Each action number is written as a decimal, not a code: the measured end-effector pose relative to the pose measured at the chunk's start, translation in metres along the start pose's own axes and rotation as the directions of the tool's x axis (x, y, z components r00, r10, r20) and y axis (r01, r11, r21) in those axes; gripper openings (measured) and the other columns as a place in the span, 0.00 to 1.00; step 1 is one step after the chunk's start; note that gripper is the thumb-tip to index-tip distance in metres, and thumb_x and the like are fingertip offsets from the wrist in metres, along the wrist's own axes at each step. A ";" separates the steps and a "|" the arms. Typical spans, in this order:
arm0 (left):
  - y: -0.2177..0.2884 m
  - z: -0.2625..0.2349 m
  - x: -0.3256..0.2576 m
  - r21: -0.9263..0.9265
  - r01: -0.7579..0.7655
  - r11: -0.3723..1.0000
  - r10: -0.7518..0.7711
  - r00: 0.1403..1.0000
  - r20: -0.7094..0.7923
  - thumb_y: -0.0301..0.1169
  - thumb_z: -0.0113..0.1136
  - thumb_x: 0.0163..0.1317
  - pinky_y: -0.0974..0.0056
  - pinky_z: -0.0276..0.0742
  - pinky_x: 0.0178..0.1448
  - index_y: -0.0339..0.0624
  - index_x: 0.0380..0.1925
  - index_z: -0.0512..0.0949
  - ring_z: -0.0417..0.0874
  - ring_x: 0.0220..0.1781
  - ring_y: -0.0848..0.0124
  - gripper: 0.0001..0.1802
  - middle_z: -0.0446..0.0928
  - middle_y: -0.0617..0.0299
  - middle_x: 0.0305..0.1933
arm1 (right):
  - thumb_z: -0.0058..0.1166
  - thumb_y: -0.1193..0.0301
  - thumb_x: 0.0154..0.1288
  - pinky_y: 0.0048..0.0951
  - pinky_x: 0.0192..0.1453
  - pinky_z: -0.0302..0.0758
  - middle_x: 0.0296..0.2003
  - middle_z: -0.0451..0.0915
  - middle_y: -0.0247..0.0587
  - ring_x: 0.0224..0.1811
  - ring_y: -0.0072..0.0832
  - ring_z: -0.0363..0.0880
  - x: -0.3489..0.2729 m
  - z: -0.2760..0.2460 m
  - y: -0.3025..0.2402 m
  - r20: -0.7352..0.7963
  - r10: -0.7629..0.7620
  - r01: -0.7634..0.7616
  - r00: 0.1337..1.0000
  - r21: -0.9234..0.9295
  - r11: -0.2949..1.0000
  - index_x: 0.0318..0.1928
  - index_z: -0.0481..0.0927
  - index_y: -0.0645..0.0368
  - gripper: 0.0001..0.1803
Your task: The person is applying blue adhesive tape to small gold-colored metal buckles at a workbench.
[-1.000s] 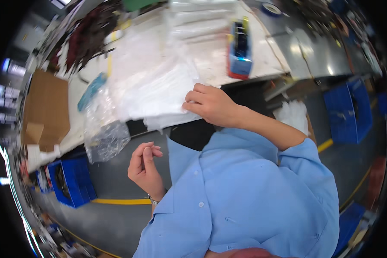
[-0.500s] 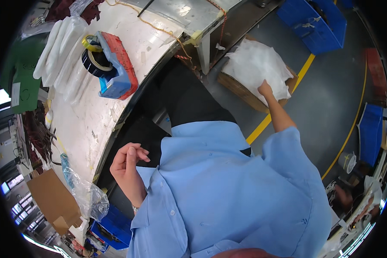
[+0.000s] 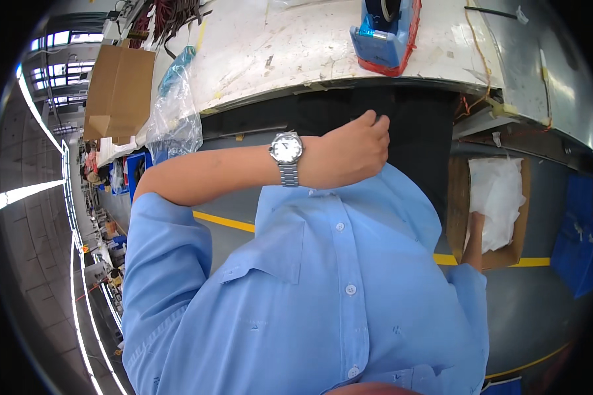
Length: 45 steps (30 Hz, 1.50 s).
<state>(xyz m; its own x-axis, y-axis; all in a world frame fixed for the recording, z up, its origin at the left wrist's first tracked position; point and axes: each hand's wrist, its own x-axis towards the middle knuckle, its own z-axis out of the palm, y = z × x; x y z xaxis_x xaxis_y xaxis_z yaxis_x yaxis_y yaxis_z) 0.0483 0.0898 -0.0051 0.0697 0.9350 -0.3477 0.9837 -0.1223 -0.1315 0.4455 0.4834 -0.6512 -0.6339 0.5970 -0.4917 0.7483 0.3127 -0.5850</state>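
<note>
My left hand [image 3: 352, 153] is raised across the front of my body, near the table edge. Its fingers are curled in, and nothing shows in them. A metal wristwatch [image 3: 286, 149] circles that wrist. Off to the right, my right hand [image 3: 476, 224] reaches down into an open cardboard carton [image 3: 462, 191] on the floor. It touches the white plastic bags [image 3: 497, 197] filling the carton. The fingers of that hand are too small and partly hidden to tell whether they grip a bag.
A blue and red tape dispenser [image 3: 375, 49] stands on the white worktable [image 3: 277, 56]. A clear plastic bag [image 3: 174, 122] hangs at the table's left end by a brown cardboard box [image 3: 120, 92]. Right of the carton stands a blue bin [image 3: 576, 230].
The view has swung, so the table now lies across the top. My left forearm has come across my body and its fingers have curled further. My right hand remains at the bags.
</note>
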 end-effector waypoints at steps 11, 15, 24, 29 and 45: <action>-0.003 0.007 0.006 0.154 -0.127 0.980 0.130 0.991 -0.007 0.32 0.64 0.63 0.58 0.71 0.51 0.36 0.37 0.85 0.79 0.44 0.62 0.10 0.81 0.57 0.37 | 0.59 0.68 0.60 0.49 0.76 0.73 0.66 0.78 0.74 0.72 0.62 0.75 -0.095 -0.075 -0.066 -0.375 0.171 -0.236 0.911 -0.134 0.963 0.76 0.66 0.74 0.44; -0.005 0.014 -0.007 0.155 -0.092 0.984 0.095 0.995 -0.013 0.32 0.64 0.63 0.59 0.71 0.49 0.37 0.37 0.84 0.78 0.42 0.64 0.10 0.80 0.59 0.35 | 0.58 0.68 0.65 0.55 0.69 0.78 0.68 0.75 0.72 0.63 0.67 0.80 -0.141 -0.099 -0.196 -0.379 0.156 -0.279 0.912 -0.296 0.914 0.75 0.67 0.69 0.39; -0.016 0.021 -0.048 -0.632 -0.221 0.743 0.057 0.961 -0.270 0.32 0.67 0.70 0.55 0.86 0.52 0.33 0.49 0.84 0.90 0.46 0.57 0.14 0.87 0.50 0.44 | 0.55 0.78 0.78 0.33 0.64 0.83 0.66 0.83 0.52 0.62 0.37 0.86 -0.234 -0.200 -0.565 -0.548 -0.460 0.576 0.699 0.051 0.816 0.64 0.83 0.65 0.18; -0.096 -0.038 -0.098 -0.886 -0.178 0.428 -0.477 0.788 -0.389 0.29 0.66 0.74 0.65 0.87 0.44 0.31 0.46 0.88 0.92 0.36 0.67 0.10 0.89 0.52 0.37 | 0.56 0.81 0.77 0.31 0.61 0.83 0.60 0.87 0.48 0.55 0.33 0.89 -0.277 -0.224 -0.692 -0.653 -0.646 0.828 0.395 -0.051 0.558 0.60 0.86 0.66 0.15; -0.397 -0.092 0.022 -0.207 0.631 0.748 -0.624 0.561 -0.544 0.33 0.65 0.57 0.46 0.87 0.58 0.36 0.38 0.90 0.91 0.51 0.43 0.14 0.90 0.40 0.45 | 0.61 0.81 0.68 0.33 0.51 0.88 0.44 0.91 0.46 0.45 0.37 0.93 -0.303 -0.128 -0.707 0.000 -0.873 0.832 0.488 0.302 0.466 0.53 0.88 0.64 0.14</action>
<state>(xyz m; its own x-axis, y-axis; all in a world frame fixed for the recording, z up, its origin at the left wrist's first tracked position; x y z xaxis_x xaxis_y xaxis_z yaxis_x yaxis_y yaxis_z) -0.3258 0.1895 0.1254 -0.4846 0.7821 0.3918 0.8141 0.5671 -0.1250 0.1338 0.1763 -0.0062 -0.9625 0.0190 0.2705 -0.2380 0.4191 -0.8762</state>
